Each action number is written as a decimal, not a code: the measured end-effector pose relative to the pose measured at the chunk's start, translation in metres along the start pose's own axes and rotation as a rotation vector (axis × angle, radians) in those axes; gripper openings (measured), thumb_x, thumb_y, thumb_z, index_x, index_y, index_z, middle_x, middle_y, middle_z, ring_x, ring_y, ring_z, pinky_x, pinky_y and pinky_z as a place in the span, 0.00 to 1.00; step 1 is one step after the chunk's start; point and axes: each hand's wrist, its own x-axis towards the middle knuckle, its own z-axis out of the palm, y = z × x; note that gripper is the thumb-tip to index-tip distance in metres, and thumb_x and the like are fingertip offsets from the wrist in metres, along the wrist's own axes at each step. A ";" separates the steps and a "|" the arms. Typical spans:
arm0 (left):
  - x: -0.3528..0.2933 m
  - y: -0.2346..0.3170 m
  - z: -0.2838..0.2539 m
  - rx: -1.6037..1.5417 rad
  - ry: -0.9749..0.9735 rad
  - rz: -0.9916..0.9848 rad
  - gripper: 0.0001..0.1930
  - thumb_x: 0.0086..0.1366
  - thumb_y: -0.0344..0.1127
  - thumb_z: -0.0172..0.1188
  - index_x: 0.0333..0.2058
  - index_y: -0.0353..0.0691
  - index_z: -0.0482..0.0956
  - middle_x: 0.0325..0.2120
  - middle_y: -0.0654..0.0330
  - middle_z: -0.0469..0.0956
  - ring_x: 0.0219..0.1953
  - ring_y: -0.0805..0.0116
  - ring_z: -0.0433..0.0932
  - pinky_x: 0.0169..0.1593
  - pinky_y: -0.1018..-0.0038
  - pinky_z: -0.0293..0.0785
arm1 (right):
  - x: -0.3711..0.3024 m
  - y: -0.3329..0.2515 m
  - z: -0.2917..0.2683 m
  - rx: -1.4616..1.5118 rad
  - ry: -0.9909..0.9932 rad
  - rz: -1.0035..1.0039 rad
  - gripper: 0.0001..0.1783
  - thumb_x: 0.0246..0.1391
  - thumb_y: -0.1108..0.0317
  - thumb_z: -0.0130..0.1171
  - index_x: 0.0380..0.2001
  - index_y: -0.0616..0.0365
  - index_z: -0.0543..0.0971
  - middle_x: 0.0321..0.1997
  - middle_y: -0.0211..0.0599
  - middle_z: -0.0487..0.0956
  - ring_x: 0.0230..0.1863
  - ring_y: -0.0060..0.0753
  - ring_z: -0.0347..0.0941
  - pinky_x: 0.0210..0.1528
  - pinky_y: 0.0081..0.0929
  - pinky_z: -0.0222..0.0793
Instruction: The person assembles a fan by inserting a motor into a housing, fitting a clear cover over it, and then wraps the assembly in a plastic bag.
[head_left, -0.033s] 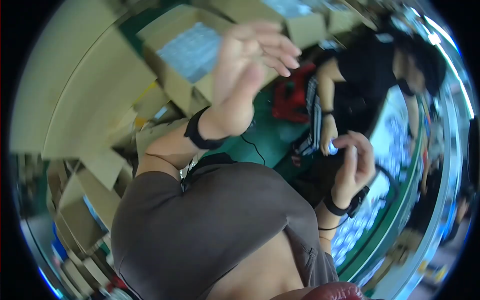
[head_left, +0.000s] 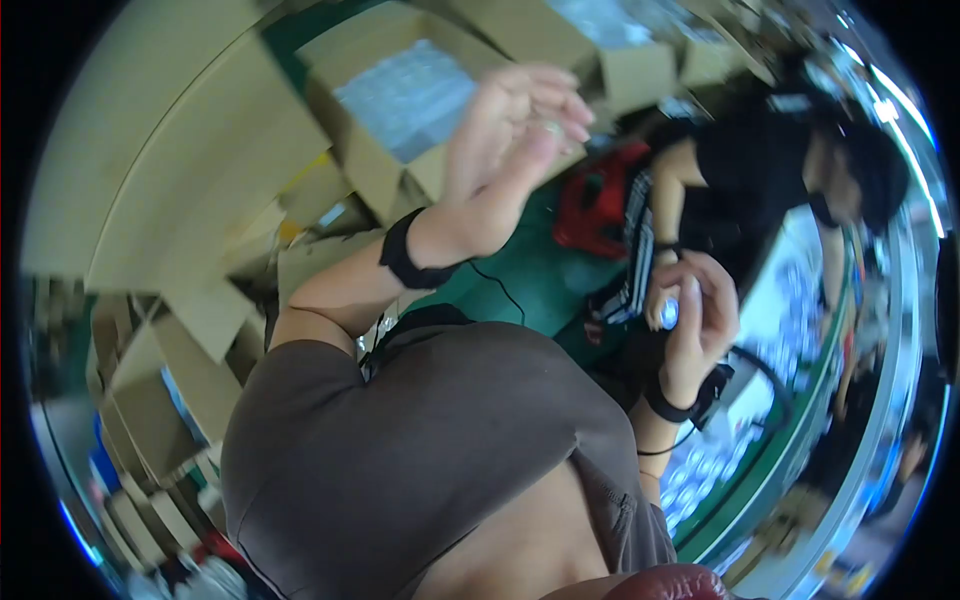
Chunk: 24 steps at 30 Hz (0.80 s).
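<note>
My left hand (head_left: 512, 150) is raised in the upper middle, empty, its fingers loosely curled and the thumb apart from them. Behind it stands an open cardboard box (head_left: 365, 150) holding clear plastic-wrapped goods (head_left: 405, 100); I see no contact between hand and box. On the right, my right hand (head_left: 705, 315) is held up with bent fingers and the thumb separate, and nothing shows in its grasp. Just beside it, in a co-worker's hand (head_left: 655, 290), is a small shiny clear-and-bluish item (head_left: 668, 313) whose kind is too blurred to tell. Black bands circle both my wrists.
A person in black (head_left: 750, 170) bends over a worktop covered with many clear plastic pieces (head_left: 700, 470) at the right. A red plastic stool or crate (head_left: 600, 200) stands on the green floor (head_left: 540, 270). Cardboard boxes (head_left: 160, 420) crowd the left; a black cable (head_left: 500, 290) trails nearby.
The view has shifted slightly, with the surroundings turning a little. My left hand sits slightly lower, its fingers more curled. My right hand has moved a little up and left.
</note>
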 end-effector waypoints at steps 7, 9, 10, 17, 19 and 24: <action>-0.076 -0.137 -0.129 1.541 -0.159 -0.391 0.27 0.53 0.48 0.51 0.46 0.32 0.61 0.46 0.42 0.60 0.51 0.48 0.57 0.51 0.60 0.56 | 0.119 0.192 0.120 0.087 -0.726 0.310 0.13 0.50 0.70 0.48 0.39 0.64 0.69 0.26 0.34 0.74 0.29 0.20 0.69 0.28 0.14 0.62; -0.099 -0.166 -0.144 1.588 -0.068 -0.495 0.27 0.54 0.47 0.51 0.46 0.32 0.61 0.47 0.43 0.59 0.53 0.48 0.54 0.53 0.60 0.54 | 0.152 0.253 0.160 -0.131 -0.938 0.272 0.14 0.50 0.68 0.48 0.40 0.62 0.70 0.24 0.36 0.74 0.27 0.19 0.69 0.26 0.15 0.63; -0.107 -0.179 -0.147 1.606 -0.018 -0.566 0.27 0.54 0.46 0.51 0.46 0.33 0.60 0.49 0.44 0.57 0.54 0.47 0.52 0.54 0.59 0.51 | 0.168 0.282 0.184 -0.245 -1.031 0.227 0.14 0.50 0.67 0.49 0.39 0.62 0.70 0.23 0.37 0.74 0.26 0.19 0.70 0.26 0.16 0.63; -0.070 -0.210 -0.147 1.375 0.375 -0.798 0.23 0.50 0.35 0.55 0.45 0.33 0.62 0.48 0.45 0.59 0.52 0.48 0.56 0.53 0.62 0.54 | 0.265 0.439 0.419 -0.319 -0.909 -0.086 0.19 0.49 0.57 0.43 0.31 0.63 0.74 0.27 0.47 0.76 0.30 0.46 0.72 0.31 0.35 0.65; -0.052 -0.213 -0.151 1.322 0.497 -0.788 0.20 0.49 0.31 0.55 0.42 0.33 0.64 0.44 0.47 0.63 0.47 0.49 0.61 0.50 0.63 0.58 | 0.280 0.477 0.488 -0.521 -0.913 -0.138 0.18 0.48 0.59 0.42 0.29 0.61 0.76 0.30 0.49 0.75 0.32 0.51 0.71 0.34 0.40 0.65; -0.040 -0.207 -0.142 1.222 0.732 -0.910 0.16 0.48 0.25 0.53 0.39 0.33 0.67 0.39 0.50 0.68 0.42 0.54 0.67 0.45 0.70 0.62 | 0.266 0.528 0.582 -0.867 -1.025 -0.119 0.16 0.45 0.58 0.45 0.28 0.57 0.77 0.28 0.50 0.75 0.33 0.51 0.71 0.36 0.41 0.65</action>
